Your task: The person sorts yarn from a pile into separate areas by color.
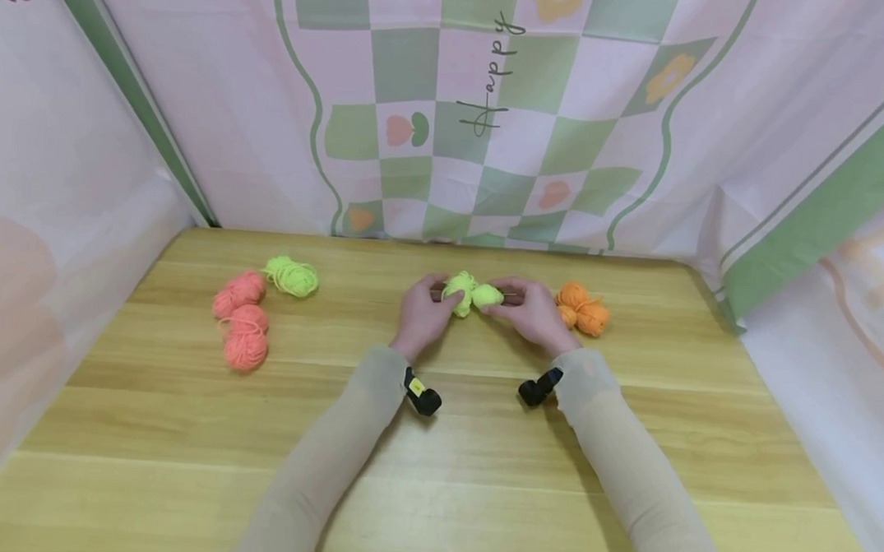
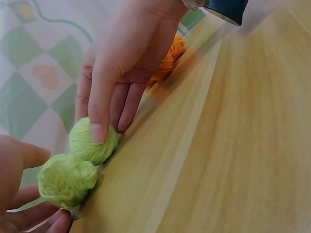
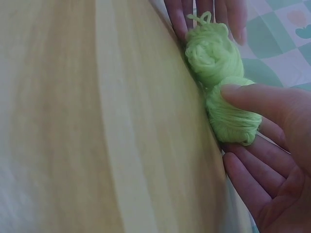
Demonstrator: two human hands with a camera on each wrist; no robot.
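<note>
Two light-green yarn balls lie side by side against each other near the table's back edge. The right-hand ball (image 1: 488,296) is pinched by my right hand (image 1: 533,311), the thumb (image 3: 238,94) on its near side and the fingers behind. My left hand (image 1: 424,310) is around the left-hand ball (image 2: 68,180), its fingers fairly straight and the thumb (image 2: 36,155) apart from the yarn in the left wrist view. A small yarn loop (image 3: 204,18) sticks out of that ball. Part of each hand's fingers is hidden behind the yarn.
Orange yarn balls (image 1: 583,309) sit together just right of my right hand. At the left of the wooden table (image 1: 447,490) are two pink yarn balls (image 1: 245,337) and more light-green yarn (image 1: 294,277). A patterned cloth (image 1: 406,69) hangs behind the back edge.
</note>
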